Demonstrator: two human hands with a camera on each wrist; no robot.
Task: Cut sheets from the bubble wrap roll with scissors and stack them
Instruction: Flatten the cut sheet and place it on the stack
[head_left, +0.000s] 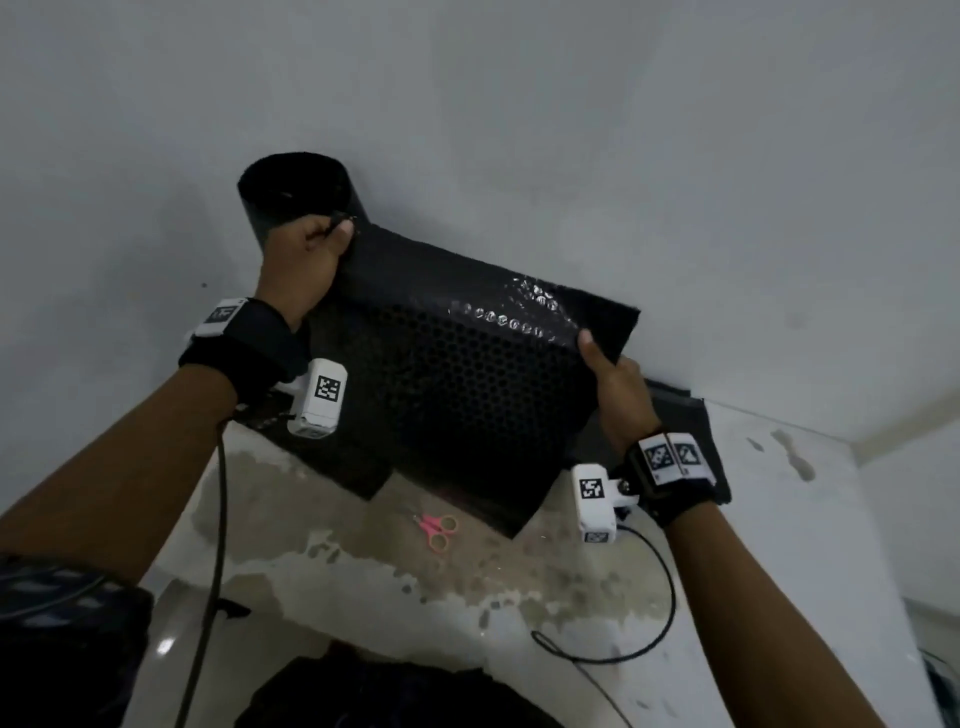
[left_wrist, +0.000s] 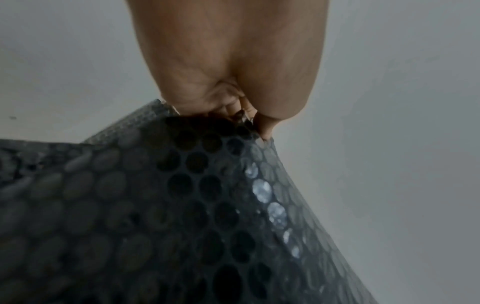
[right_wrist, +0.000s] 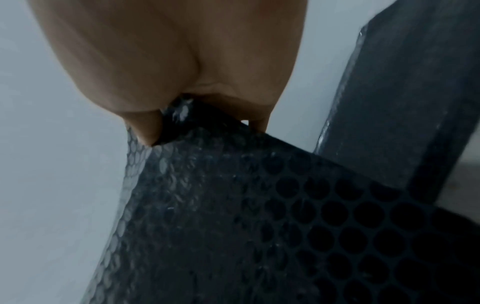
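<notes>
Both hands, left hand (head_left: 317, 249) and right hand (head_left: 615, 387), pinch a black sheet (head_left: 457, 384) mid-frame, held up taut, probably for stacking. Pink scissors (head_left: 436, 530) lie below on the table (head_left: 753, 545).

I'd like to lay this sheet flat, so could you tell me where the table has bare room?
Bare room lies on the table nearer the person than the pink scissors, bordered on the right by the looping cable. The far side is crowded: black sheets lie under the bubble wrap sheet both hands hold.
</notes>
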